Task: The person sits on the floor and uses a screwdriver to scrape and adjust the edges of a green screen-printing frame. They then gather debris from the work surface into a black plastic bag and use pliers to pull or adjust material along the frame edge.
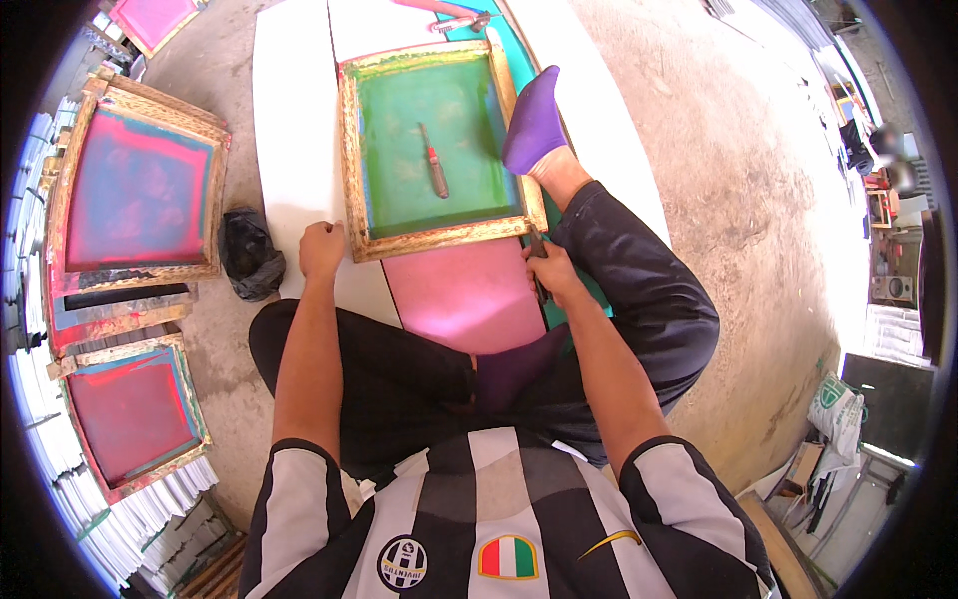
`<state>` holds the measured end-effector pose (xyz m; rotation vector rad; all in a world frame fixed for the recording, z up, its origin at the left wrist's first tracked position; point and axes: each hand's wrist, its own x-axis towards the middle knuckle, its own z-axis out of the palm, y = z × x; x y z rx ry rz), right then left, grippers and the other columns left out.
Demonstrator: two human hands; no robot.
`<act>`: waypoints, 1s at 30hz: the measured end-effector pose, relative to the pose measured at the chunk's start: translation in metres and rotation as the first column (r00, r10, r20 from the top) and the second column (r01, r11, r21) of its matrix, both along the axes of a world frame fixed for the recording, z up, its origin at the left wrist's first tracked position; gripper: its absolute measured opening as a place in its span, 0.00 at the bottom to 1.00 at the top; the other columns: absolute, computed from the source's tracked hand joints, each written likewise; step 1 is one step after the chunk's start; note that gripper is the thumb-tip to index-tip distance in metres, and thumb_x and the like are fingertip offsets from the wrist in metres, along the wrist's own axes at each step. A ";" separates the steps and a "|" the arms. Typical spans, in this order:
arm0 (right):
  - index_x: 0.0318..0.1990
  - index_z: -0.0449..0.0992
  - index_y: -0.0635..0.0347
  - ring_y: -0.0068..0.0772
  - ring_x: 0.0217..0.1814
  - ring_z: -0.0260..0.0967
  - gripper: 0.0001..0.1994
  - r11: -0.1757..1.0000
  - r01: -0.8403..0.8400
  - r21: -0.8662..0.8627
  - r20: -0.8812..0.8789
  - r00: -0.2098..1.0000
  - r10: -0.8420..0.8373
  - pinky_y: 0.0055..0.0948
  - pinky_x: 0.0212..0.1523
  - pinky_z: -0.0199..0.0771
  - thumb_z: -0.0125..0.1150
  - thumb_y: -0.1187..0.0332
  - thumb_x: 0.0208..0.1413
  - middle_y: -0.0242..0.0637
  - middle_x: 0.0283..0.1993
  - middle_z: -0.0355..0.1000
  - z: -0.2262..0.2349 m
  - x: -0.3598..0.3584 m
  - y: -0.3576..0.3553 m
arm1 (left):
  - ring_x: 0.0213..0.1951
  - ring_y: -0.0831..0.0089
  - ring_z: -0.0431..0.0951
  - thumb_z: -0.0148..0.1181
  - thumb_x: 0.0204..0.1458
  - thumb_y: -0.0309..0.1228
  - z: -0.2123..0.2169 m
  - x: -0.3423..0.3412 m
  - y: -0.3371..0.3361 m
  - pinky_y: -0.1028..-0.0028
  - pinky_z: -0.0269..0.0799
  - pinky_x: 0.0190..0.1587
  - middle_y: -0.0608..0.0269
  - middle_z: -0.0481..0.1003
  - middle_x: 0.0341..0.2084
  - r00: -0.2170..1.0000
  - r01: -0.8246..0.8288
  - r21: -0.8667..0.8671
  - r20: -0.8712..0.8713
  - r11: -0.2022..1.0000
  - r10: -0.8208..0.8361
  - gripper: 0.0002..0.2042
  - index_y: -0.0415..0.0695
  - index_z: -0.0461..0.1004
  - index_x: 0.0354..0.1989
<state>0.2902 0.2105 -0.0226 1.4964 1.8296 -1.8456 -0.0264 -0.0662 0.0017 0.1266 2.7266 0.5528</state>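
In front of me lies a wooden-framed printing screen [351,150] with green mesh. A screwdriver [437,178] with a red and dark handle rests on the mesh, its shaft pointing away. My right hand [555,272] is closed around a dark tool that looks like pliers [538,244], its upper end at the frame's near right corner. On the white board, just left of the near left corner, my left hand [321,250] is curled closed; whatever its fingers hold, if anything, is hidden. My foot in a purple sock [535,120] presses against the frame's right side.
Left of the white board [297,120] sits a black plastic bag [249,255]. Beyond it stand framed screens with red and blue mesh [140,190]. A pink sheet [464,290] lies before my lap. A marker-like tube [461,24] is at the far end.
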 end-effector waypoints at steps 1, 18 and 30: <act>0.51 0.76 0.61 0.33 0.24 0.72 0.13 0.992 0.063 -0.114 -0.057 0.996 -0.070 0.38 0.24 0.73 0.56 0.75 0.58 0.41 0.30 0.73 0.007 0.002 0.000 | 0.46 0.45 0.84 0.60 0.60 0.46 0.001 0.002 -0.002 0.54 0.78 0.50 0.46 0.84 0.41 1.000 -0.018 0.012 0.001 1.000 0.018 0.18 0.43 0.86 0.42; 0.53 0.73 0.67 0.30 0.22 0.69 0.18 0.939 -0.249 -0.238 -0.282 0.943 0.179 0.32 0.21 0.69 0.55 0.77 0.53 0.37 0.25 0.70 0.057 -0.049 -0.104 | 0.31 0.65 0.83 0.69 0.58 0.36 0.027 0.085 0.028 0.68 0.77 0.36 0.54 0.84 0.36 0.761 0.606 0.565 -0.207 0.560 -0.614 0.12 0.45 0.85 0.47; 0.63 0.69 0.64 0.36 0.30 0.77 0.22 0.893 -0.290 -0.346 -0.296 0.936 0.189 0.35 0.30 0.78 0.56 0.73 0.61 0.42 0.33 0.76 0.065 -0.083 -0.123 | 0.31 0.63 0.81 0.65 0.60 0.34 0.009 0.077 0.027 0.64 0.75 0.38 0.51 0.81 0.30 0.836 0.443 0.649 -0.052 0.618 -0.546 0.10 0.38 0.81 0.39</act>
